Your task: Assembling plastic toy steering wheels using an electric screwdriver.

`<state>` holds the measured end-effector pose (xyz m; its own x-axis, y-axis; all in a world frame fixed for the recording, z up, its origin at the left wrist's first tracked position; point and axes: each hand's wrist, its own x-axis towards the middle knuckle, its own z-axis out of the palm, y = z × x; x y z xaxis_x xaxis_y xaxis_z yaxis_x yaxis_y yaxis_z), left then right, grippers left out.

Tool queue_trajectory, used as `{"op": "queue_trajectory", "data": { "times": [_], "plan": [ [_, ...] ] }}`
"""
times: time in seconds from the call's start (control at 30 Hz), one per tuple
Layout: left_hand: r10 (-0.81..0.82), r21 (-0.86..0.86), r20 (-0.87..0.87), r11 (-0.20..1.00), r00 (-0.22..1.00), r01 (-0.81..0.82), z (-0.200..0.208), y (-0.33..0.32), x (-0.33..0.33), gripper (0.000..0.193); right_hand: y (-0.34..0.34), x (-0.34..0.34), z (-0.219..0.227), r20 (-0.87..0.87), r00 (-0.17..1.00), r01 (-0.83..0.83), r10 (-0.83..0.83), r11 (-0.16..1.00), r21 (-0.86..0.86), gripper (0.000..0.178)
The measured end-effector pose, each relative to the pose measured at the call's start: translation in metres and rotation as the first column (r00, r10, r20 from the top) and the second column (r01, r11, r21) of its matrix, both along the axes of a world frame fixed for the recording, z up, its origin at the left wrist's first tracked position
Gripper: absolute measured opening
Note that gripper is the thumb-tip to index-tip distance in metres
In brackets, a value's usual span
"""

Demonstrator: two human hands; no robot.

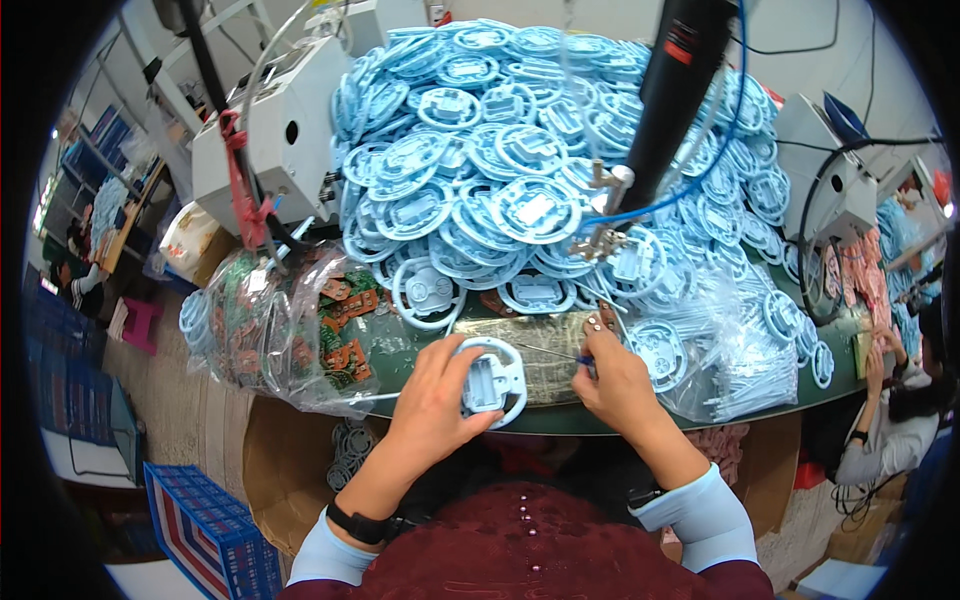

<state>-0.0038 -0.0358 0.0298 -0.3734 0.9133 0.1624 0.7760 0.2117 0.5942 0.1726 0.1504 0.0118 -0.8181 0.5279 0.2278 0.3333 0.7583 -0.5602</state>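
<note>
My left hand (pixel 432 395) is closed on a light blue plastic toy part (pixel 486 382), a round ring with a rectangular recess, tilted above the table edge. From behind that hand a pale thin stick (pixel 372 398) juts to the left; where its inner end sits is hidden. My right hand (pixel 618 378) grips a thin-shafted tool (pixel 550 352) with a dark blue handle, its tip pointing left toward the ring. A small brown circuit board piece (pixel 600 320) shows by the right fingertips; whether they hold it is unclear. Beneath both hands lies a worn, tape-covered pad (pixel 520 335).
A large heap of light blue ring parts (pixel 530 150) fills the table's back. Left, a clear bag (pixel 275 330) holds circuit boards; right, another bag holds pale sticks (pixel 755 355). A black tool arm (pixel 675 110) hangs overhead. A co-worker (pixel 890 430) sits at far right.
</note>
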Motion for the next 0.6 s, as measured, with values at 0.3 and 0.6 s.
{"op": "queue_trajectory", "data": {
  "times": [0.3, 0.6],
  "plan": [
    [-0.11, -0.117, -0.074, 0.988, 0.991, 0.101, -0.027, 0.053, 0.029, 0.091, -0.039, 0.064, -0.019, 0.062, 0.983, 0.181, -0.172, 0.874, -0.451, 0.023],
    [-0.034, -0.032, -0.078, 0.999, 0.996, 0.032, -0.042, 0.06, 0.042, 0.088, -0.046, 0.079, -0.048, -0.111, 0.983, 0.046, -0.147, 0.779, -0.625, 0.018]
  ]
}}
